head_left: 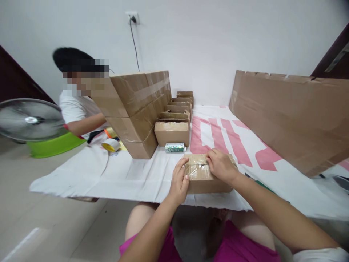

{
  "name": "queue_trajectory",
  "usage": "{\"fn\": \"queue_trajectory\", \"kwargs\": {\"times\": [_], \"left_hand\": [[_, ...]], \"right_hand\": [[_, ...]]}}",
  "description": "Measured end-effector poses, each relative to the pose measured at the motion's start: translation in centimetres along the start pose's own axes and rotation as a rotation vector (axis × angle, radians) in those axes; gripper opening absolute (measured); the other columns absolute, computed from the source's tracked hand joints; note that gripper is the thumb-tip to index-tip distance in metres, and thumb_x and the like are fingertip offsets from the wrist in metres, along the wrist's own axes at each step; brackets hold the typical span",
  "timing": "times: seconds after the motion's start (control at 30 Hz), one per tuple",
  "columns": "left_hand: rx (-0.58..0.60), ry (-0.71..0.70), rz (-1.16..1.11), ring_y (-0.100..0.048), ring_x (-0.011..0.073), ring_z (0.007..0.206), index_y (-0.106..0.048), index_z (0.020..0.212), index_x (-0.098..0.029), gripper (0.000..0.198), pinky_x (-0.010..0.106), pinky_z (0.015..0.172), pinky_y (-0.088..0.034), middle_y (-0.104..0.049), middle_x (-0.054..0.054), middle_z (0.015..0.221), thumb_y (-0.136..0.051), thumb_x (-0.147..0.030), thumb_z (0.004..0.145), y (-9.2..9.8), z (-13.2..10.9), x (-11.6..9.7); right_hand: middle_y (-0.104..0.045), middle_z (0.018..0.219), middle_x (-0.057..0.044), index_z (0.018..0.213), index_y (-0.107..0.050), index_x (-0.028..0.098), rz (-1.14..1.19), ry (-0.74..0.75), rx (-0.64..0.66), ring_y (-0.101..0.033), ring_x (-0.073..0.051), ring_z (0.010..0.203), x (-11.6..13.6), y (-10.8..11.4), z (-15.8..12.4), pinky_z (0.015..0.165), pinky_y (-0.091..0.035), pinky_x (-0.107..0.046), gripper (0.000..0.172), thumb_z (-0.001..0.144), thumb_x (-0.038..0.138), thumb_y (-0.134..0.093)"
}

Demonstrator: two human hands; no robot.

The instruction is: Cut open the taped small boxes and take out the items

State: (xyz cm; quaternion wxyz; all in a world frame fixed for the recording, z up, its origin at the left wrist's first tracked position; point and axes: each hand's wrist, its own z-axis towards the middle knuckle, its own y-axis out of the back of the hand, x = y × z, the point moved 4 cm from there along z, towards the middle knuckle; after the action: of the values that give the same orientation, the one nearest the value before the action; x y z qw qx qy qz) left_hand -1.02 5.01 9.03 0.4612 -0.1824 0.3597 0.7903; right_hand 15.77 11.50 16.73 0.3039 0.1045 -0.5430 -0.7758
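A small brown cardboard box (203,180) sealed with clear tape lies on the white sheet (114,174) right in front of me. My left hand (180,182) presses against the box's left end, fingers curled over the taped top edge. My right hand (221,165) lies on the top of the box, fingers bent down onto the tape. Both hands touch the box and hold nothing else.
A tall stack of taped cartons (136,109) stands behind, with a row of small open boxes (174,125) beside it. A green-white packet (174,147) and a tape roll (111,145) lie nearby. Flat cardboard sheets (289,116) lean at right. Another person (79,105), a fan (29,119), a green basin (54,145) are at left.
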Motion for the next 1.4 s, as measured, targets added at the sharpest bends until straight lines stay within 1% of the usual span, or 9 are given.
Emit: {"fn": "queue_trajectory", "kwargs": {"times": [0.23, 0.4, 0.53, 0.77, 0.9, 1.13, 1.27, 1.33, 1.4], "left_hand": [[0.017, 0.013, -0.019, -0.033, 0.0284, 0.139, -0.038, 0.141, -0.022, 0.046, 0.053, 0.114, -0.027, -0.041, 0.014, 0.144, -0.030, -0.036, 0.098, 0.2, -0.2, 0.4], [0.009, -0.001, -0.023, -0.035, 0.0287, 0.137, -0.041, 0.138, -0.020, 0.045, 0.054, 0.113, -0.029, -0.042, 0.015, 0.142, -0.029, -0.036, 0.099, 0.0, 0.0, 0.3], [0.004, -0.005, -0.020, -0.036, 0.0284, 0.137, -0.042, 0.138, -0.020, 0.045, 0.054, 0.113, -0.029, -0.043, 0.015, 0.143, -0.030, -0.037, 0.098, -0.1, 0.0, 0.2], [0.043, -0.004, -0.068, -0.037, 0.0286, 0.137, -0.044, 0.138, -0.020, 0.047, 0.053, 0.112, -0.031, -0.041, 0.015, 0.146, -0.029, -0.038, 0.098, -0.2, -0.5, 0.2], [0.045, -0.019, -0.140, -0.036, 0.0291, 0.138, -0.047, 0.136, -0.018, 0.046, 0.053, 0.112, -0.029, -0.039, 0.015, 0.148, -0.029, -0.038, 0.098, -0.1, -0.8, -0.2], [0.081, -0.013, -0.182, -0.026, 0.0305, 0.143, -0.049, 0.134, -0.020, 0.044, 0.053, 0.115, -0.025, -0.025, 0.013, 0.156, -0.031, -0.040, 0.098, 0.2, -1.2, -0.3], [0.084, 0.020, -0.183, -0.030, 0.0300, 0.141, -0.047, 0.135, -0.024, 0.044, 0.051, 0.114, -0.027, -0.017, 0.011, 0.159, -0.031, -0.041, 0.098, 0.2, -1.4, 0.0], [0.100, 0.049, -0.193, -0.030, 0.0296, 0.140, -0.046, 0.137, -0.026, 0.045, 0.051, 0.113, -0.027, -0.018, 0.010, 0.158, -0.031, -0.043, 0.098, 0.2, -1.5, 0.0], [0.114, 0.061, -0.202, -0.028, 0.0299, 0.141, -0.045, 0.138, -0.027, 0.046, 0.051, 0.114, -0.027, -0.020, 0.010, 0.156, -0.031, -0.044, 0.098, 0.3, -1.5, -0.1]], "right_hand": [[-0.069, 0.100, -0.008, 0.097, -0.066, 0.018, -0.001, -0.157, -0.073, -0.062, -0.021, 0.094, -5.6, 1.7, 0.0, 0.083, -0.047, -0.032, 0.024, 0.087, 0.008, -0.046], [-0.069, 0.103, -0.008, 0.097, -0.066, 0.018, 0.008, -0.246, -0.016, -0.062, -0.022, 0.098, -8.0, 2.0, -1.3, 0.085, -0.047, -0.034, 0.019, 0.088, 0.014, -0.050], [-0.069, 0.104, -0.009, 0.099, -0.066, 0.017, 0.103, -0.225, 0.055, -0.062, -0.024, 0.100, -8.2, 1.8, -2.5, 0.088, -0.047, -0.037, 0.016, 0.089, 0.025, -0.056], [-0.067, 0.119, -0.008, 0.120, -0.061, 0.021, 0.409, -0.162, 0.267, -0.064, -0.024, 0.104, -8.9, 2.2, -4.3, 0.088, -0.051, -0.037, 0.047, 0.078, 0.041, -0.069], [-0.066, 0.122, -0.009, 0.124, -0.061, 0.023, 0.452, -0.126, 0.375, -0.063, -0.027, 0.107, -8.4, 2.9, -5.1, 0.089, -0.051, -0.039, 0.055, 0.075, 0.047, -0.071], [-0.062, 0.125, -0.010, 0.129, -0.055, 0.021, 0.420, 0.001, 0.350, -0.060, -0.025, 0.109, -6.3, 4.5, -5.8, 0.090, -0.050, -0.037, 0.052, 0.084, 0.048, -0.061], [-0.060, 0.127, -0.010, 0.127, -0.056, 0.022, 0.422, 0.044, 0.339, -0.058, -0.026, 0.113, -5.4, 4.8, -6.1, 0.095, -0.048, -0.038, 0.052, 0.082, 0.048, -0.064], [-0.063, 0.123, -0.009, 0.122, -0.059, 0.022, 0.458, 0.005, 0.274, -0.060, -0.025, 0.110, -5.6, 4.7, -6.0, 0.093, -0.049, -0.038, 0.047, 0.082, 0.047, -0.064], [-0.067, 0.111, -0.009, 0.113, -0.062, 0.021, 0.524, -0.111, 0.149, -0.064, -0.024, 0.099, -6.6, 4.2, -5.7, 0.086, -0.051, -0.036, 0.039, 0.083, 0.047, -0.061]]}}
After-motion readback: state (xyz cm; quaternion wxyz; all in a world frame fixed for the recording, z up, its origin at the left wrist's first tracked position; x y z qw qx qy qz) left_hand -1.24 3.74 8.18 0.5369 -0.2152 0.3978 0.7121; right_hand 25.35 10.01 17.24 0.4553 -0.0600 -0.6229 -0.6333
